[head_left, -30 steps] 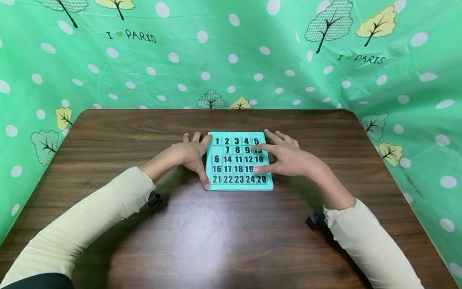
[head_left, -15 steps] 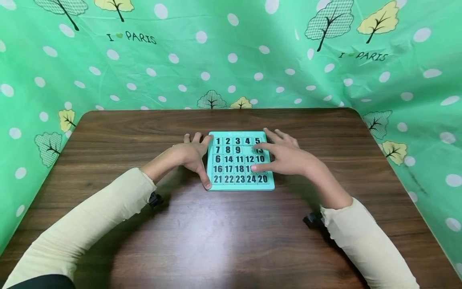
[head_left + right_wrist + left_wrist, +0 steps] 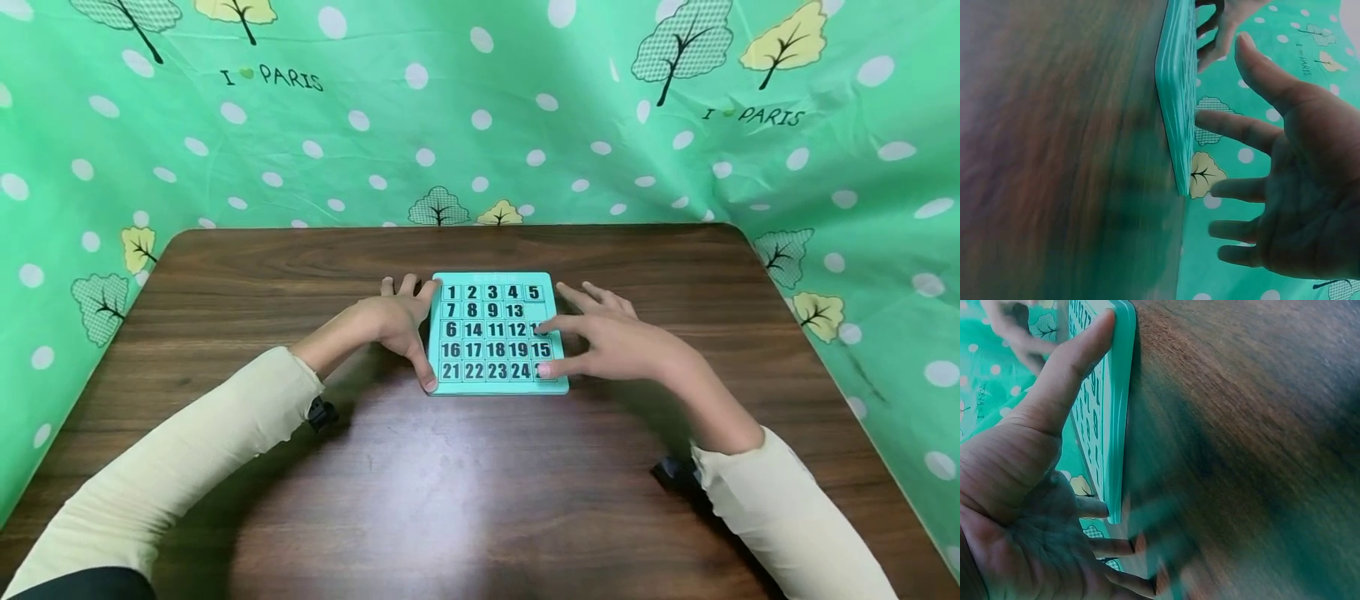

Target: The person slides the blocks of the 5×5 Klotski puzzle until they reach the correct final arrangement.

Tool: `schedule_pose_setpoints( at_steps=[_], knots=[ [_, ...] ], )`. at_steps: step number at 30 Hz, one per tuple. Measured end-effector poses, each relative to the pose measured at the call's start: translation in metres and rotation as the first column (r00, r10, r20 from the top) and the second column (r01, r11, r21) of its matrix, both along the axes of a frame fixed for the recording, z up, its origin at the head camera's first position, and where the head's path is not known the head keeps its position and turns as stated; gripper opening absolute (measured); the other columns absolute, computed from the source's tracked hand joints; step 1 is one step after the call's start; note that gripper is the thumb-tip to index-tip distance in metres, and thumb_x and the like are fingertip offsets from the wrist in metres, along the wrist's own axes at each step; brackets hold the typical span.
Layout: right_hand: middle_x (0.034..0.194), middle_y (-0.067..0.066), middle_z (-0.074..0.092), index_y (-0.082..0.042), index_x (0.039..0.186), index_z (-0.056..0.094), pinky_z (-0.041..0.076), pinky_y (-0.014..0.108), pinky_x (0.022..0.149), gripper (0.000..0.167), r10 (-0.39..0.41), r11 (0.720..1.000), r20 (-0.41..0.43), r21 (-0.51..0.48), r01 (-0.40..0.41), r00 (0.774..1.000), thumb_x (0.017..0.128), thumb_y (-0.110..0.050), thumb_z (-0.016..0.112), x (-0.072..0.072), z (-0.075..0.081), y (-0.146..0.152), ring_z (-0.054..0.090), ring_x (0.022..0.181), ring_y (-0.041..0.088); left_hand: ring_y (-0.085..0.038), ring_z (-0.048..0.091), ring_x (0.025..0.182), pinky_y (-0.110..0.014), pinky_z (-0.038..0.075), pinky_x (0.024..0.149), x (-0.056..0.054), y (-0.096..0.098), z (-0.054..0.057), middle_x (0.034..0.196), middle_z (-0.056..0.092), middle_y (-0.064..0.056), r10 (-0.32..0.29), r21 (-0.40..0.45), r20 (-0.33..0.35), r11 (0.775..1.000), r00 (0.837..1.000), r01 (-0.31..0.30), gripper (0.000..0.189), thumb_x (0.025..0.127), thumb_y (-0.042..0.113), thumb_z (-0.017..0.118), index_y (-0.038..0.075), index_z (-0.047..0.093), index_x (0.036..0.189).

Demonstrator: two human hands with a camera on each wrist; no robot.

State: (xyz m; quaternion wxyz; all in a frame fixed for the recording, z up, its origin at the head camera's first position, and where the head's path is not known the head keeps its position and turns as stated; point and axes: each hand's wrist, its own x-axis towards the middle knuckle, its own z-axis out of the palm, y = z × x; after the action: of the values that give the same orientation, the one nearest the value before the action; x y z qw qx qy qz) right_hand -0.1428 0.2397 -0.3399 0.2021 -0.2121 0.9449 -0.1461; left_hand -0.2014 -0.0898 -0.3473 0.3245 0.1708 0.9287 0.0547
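A turquoise sliding number puzzle (image 3: 495, 340) lies flat on the table, its vacant slot at the right end of the second row. My left hand (image 3: 396, 323) holds the puzzle's left side, thumb at the near corner and index finger at the far one. Over the right side is my right hand (image 3: 618, 342), fingers spread. Its index fingertip is at the 10 tile and its thumb at the bottom right tile, partly covering both. In the right wrist view the thumb (image 3: 1266, 69) appears raised off the board (image 3: 1175, 87); whether the index finger touches is unclear.
The dark wooden table (image 3: 420, 483) extends around the puzzle. A green dotted cloth (image 3: 480, 100) with printed trees hangs behind and at both sides. Black wrist devices show at the left sleeve (image 3: 225, 425) and right sleeve (image 3: 787, 500).
The 7, 8 and 9 tiles slid left, then the 13 did too, so the gap went to the row's right end. My right hand moved right and nearer; my left hand stayed put.
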Motion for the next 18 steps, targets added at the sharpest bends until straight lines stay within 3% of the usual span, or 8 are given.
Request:
schedule_pose_setpoints(
  at_steps=[3, 10, 14, 18],
  knots=[
    [0.189, 0.024, 0.017, -0.036, 0.159, 0.066, 0.012, 0.091, 0.127, 0.076, 0.0, 1.0, 0.012, 0.017, 0.0, 1.0, 0.095, -0.077, 0.077, 0.002, 0.0, 0.005, 0.008, 0.172, 0.063, -0.062, -0.009, 0.172, -0.087, 0.035, 0.124, -0.001, 0.001, 0.0, 0.188, -0.002, -0.022, 0.001, -0.003, 0.005, 1.0, 1.0, -0.001, 0.176, 0.061, 0.064, 0.109, 0.022, -0.011, 0.182],
    [0.19, 0.022, 0.011, -0.035, 0.169, 0.055, 0.009, 0.088, 0.131, 0.08, -0.001, 0.999, -0.001, 0.042, 0.001, 1.0, 0.1, -0.072, 0.074, -0.01, -0.001, -0.006, 0.004, 0.173, 0.061, -0.06, -0.01, 0.173, -0.085, 0.035, 0.125, -0.001, 0.001, 0.002, 0.188, -0.003, -0.021, -0.004, -0.011, 0.014, 1.0, 1.0, 0.004, 0.175, 0.062, 0.066, 0.108, 0.024, -0.012, 0.182],
    [0.191, 0.02, 0.012, -0.036, 0.166, 0.059, 0.009, 0.087, 0.131, 0.079, 0.042, 0.999, 0.022, 0.031, -0.043, 0.999, 0.098, -0.074, 0.075, -0.007, -0.001, -0.011, 0.005, 0.174, 0.06, -0.06, -0.011, 0.173, -0.085, 0.036, 0.125, -0.001, 0.001, 0.003, 0.188, -0.003, -0.021, -0.004, -0.015, 0.021, 1.0, 1.0, 0.005, 0.176, 0.061, 0.067, 0.108, 0.024, -0.012, 0.182],
    [0.189, 0.024, 0.018, -0.034, 0.159, 0.067, 0.01, 0.089, 0.129, 0.072, 0.014, 0.999, 0.024, 0.04, -0.015, 1.0, 0.098, -0.071, 0.076, -0.005, 0.005, -0.006, 0.007, 0.172, 0.062, -0.059, -0.01, 0.174, -0.087, 0.033, 0.125, -0.002, -0.001, 0.003, 0.188, -0.004, -0.02, 0.001, -0.025, 0.023, 1.0, 1.0, -0.001, 0.176, 0.061, 0.067, 0.108, 0.025, -0.013, 0.182]
  ],
)
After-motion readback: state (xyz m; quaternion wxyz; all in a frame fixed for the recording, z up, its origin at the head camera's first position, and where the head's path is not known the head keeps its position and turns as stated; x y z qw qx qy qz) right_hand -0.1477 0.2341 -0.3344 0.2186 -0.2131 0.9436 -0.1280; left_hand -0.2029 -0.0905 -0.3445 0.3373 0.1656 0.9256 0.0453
